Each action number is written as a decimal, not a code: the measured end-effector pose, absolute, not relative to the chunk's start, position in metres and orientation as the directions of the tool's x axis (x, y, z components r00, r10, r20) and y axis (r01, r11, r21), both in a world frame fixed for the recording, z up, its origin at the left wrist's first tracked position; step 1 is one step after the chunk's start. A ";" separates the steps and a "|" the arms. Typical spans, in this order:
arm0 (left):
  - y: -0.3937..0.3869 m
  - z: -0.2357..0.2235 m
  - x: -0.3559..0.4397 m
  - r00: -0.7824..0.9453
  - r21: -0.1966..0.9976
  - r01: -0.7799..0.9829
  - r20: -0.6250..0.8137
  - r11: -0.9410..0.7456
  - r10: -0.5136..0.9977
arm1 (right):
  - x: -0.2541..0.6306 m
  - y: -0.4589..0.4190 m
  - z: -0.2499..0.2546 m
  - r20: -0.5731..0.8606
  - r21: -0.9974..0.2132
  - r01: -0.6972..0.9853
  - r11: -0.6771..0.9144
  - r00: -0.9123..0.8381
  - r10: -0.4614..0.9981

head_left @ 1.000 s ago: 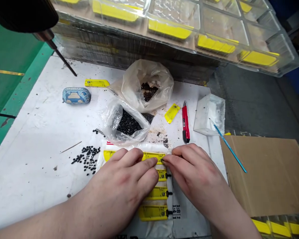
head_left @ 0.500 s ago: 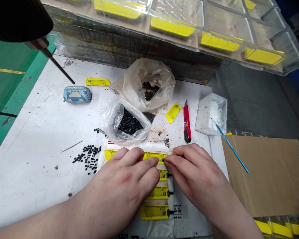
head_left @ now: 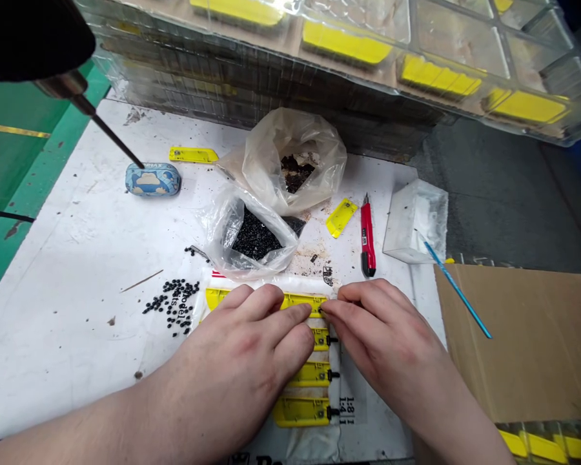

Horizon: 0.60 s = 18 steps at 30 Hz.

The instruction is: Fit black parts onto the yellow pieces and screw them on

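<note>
Several yellow plastic parts [head_left: 303, 412] lie in a row on a white printed plastic bag [head_left: 314, 445], and the lower ones have small black pieces [head_left: 334, 411] at their right ends. My left hand [head_left: 252, 349] is closed over the top yellow part [head_left: 297, 302], its fingers bent across the far edge and holding it down. At that part's right end, my right hand [head_left: 382, 329] pinches with thumb and forefinger. A small dark piece barely shows between those fingertips. Much of the parts' left side is hidden under my left hand.
Loose black pieces [head_left: 174, 300] lie left of a bag of black pieces [head_left: 254, 236]. Behind stands a second bag [head_left: 290, 139]. A red utility knife [head_left: 366, 236], a translucent container [head_left: 407, 223] and a blue stick [head_left: 458, 290] are right. A dark tool's thin shaft [head_left: 111, 139] hangs upper left.
The whole view has shifted slightly, with the table items a little further right. Both hands keep nearly the same places on the top yellow part.
</note>
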<state>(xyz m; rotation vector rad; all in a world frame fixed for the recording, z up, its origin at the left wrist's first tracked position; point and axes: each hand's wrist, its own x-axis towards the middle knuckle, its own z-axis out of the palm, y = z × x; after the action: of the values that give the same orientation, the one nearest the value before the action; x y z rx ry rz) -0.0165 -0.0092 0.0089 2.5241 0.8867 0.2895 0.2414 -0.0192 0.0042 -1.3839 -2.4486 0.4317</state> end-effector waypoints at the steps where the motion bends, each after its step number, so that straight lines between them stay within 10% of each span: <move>1: -0.009 0.009 -0.016 0.771 0.475 0.541 0.047 -0.693 0.635 | 0.241 -0.019 0.004 0.104 -0.397 0.776 0.490 -0.493 0.864; 18: -0.009 0.008 -0.015 0.770 0.465 0.545 0.052 -0.698 0.636 | 0.239 -0.019 0.006 0.091 -0.433 0.756 0.490 -0.505 0.858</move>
<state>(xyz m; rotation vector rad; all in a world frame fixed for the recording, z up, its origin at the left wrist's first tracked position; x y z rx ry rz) -0.0152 -0.0087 0.0082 2.5352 0.8935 0.2909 0.2393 -0.0189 0.0056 -1.3648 -2.4443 0.4924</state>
